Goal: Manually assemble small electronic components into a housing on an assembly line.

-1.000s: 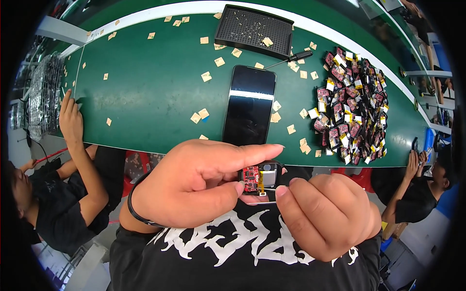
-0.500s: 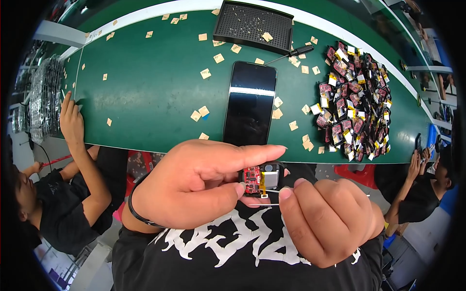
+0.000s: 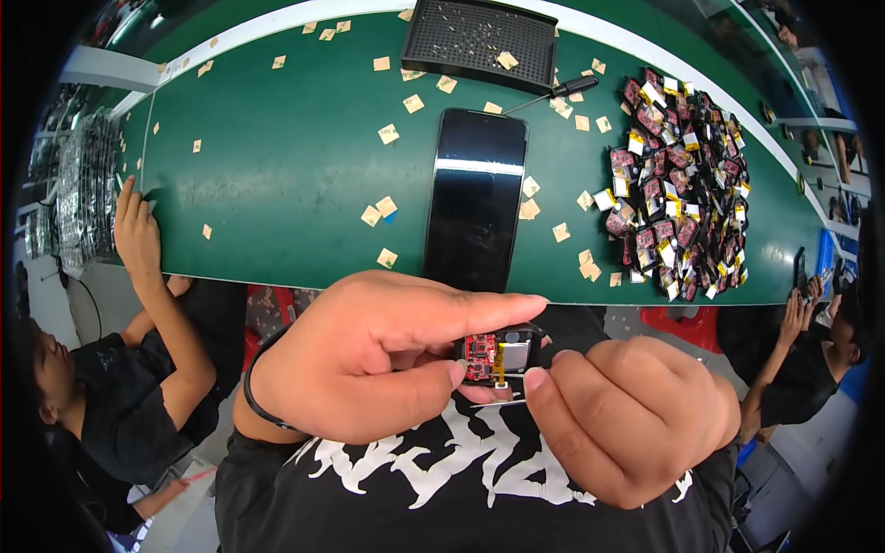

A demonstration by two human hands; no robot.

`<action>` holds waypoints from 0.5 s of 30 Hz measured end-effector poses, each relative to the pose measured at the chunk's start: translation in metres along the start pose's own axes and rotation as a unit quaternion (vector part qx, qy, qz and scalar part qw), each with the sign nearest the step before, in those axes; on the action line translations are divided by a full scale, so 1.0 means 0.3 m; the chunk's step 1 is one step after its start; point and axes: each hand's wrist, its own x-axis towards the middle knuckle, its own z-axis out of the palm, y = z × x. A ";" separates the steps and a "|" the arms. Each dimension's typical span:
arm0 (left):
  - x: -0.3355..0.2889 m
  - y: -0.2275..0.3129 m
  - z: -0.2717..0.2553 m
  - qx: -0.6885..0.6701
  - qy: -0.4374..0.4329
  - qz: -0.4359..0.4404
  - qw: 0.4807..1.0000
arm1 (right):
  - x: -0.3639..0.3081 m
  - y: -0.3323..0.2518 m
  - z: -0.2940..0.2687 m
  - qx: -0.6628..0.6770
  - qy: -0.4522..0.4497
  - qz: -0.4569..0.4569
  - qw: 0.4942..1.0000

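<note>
My left hand (image 3: 359, 359) holds a small black device housing (image 3: 533, 334) just past the table's near edge, its index finger stretched along the top. Inside the open housing are a red circuit board (image 3: 479, 358), a silver-grey rectangular part (image 3: 516, 355) and a yellow ribbon cable (image 3: 501, 361) with a white end at the lower rim. My right hand (image 3: 636, 419) is closed in a pinch round thin metal tweezers (image 3: 507, 403), mostly hidden by its fingers. The tweezers reach to the housing's lower edge; whether they touch the ribbon cable I cannot tell.
A black phone (image 3: 475, 198) lies on the green table (image 3: 295, 184). Right of it is a heap of similar device units (image 3: 678, 189). Behind are a screwdriver (image 3: 573, 87) and a black tray (image 3: 479, 41). Tan stickers are scattered about. Co-workers sit at both sides.
The tweezers' two separate prongs showed at the housing before; now one shows plainly, lower down. Both hands and the housing have shifted slightly right and down in the picture.
</note>
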 end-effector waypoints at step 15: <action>-0.003 0.004 0.010 -0.018 0.040 0.003 0.999 | -0.011 -0.009 0.024 -0.016 0.025 0.010 1.000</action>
